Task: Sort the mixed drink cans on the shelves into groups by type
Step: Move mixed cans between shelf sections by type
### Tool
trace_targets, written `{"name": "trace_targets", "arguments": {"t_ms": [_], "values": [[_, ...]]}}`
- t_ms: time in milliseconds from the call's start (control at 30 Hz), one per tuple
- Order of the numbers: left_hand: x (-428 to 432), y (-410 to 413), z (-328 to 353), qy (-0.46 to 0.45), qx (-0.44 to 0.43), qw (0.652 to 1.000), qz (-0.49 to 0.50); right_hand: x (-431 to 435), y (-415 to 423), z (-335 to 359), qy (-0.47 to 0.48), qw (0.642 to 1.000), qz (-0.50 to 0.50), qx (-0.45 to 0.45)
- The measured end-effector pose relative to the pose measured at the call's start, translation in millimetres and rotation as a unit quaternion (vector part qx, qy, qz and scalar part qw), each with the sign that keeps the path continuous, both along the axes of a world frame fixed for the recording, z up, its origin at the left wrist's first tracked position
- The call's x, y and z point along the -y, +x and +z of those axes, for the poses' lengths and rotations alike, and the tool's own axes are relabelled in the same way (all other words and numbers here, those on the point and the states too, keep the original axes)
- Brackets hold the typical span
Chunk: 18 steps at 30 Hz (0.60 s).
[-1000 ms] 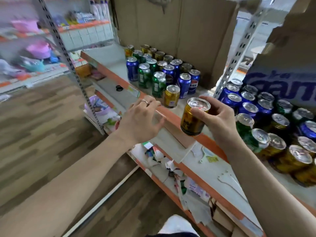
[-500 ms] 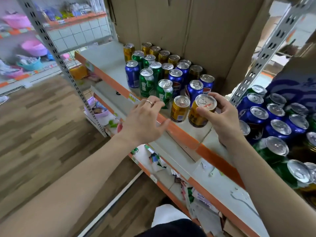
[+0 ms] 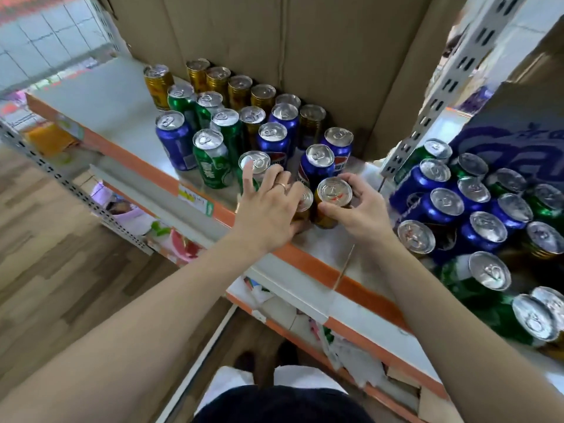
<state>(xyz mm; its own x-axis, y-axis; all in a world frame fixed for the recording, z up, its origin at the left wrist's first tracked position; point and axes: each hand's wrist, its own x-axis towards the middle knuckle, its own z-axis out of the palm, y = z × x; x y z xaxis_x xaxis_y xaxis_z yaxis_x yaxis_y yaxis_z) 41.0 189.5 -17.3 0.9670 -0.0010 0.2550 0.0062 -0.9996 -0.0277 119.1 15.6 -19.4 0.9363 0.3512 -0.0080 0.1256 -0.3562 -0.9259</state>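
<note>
My right hand (image 3: 360, 215) grips a gold can (image 3: 334, 192) that stands near the front edge of the left shelf (image 3: 116, 111). A second gold can (image 3: 306, 199) stands right beside it, half hidden under my left hand (image 3: 268, 209). That hand lies over the cans, its index finger stretched onto the top of a green can (image 3: 254, 162) and its thumb by the gold can's base. Behind stand blue cans (image 3: 317, 160), green cans (image 3: 210, 154) and a back row of gold cans (image 3: 239, 87).
A perforated metal upright (image 3: 439, 96) divides the left shelf from the right one, which holds several mixed blue (image 3: 444, 206), green (image 3: 488, 277) and gold cans. Cardboard (image 3: 274, 41) backs the left shelf. Lower shelves hold paper scraps (image 3: 351, 346). Wood floor lies left.
My right hand brought the gold can from the air down onto the shelf beside the other gold can. My left hand left the shelf edge and reached onto the cans.
</note>
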Motion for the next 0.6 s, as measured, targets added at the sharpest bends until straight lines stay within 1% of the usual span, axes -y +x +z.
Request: {"name": "trace_targets", "arguments": {"t_ms": [133,267,433,533,600], "values": [[-4,6,3,0.011,-0.018,0.999,-0.042,-5,-3,-7,-0.014,0.999,-0.026,-0.023],[-12,10,1,0.029,-0.01,0.999,-0.039,-14,-7,-7,-0.006,0.998,-0.05,-0.04],[-19,17,0,0.035,-0.028,0.998,-0.032,-24,-4,-5,-0.01,0.998,-0.056,-0.042],[-21,19,-1,0.025,-0.024,0.999,-0.041,-24,-7,1,-0.029,0.997,-0.048,-0.053],[-23,20,0,0.022,-0.025,0.998,-0.051,-23,-12,4,-0.061,0.996,-0.043,-0.049]]}}
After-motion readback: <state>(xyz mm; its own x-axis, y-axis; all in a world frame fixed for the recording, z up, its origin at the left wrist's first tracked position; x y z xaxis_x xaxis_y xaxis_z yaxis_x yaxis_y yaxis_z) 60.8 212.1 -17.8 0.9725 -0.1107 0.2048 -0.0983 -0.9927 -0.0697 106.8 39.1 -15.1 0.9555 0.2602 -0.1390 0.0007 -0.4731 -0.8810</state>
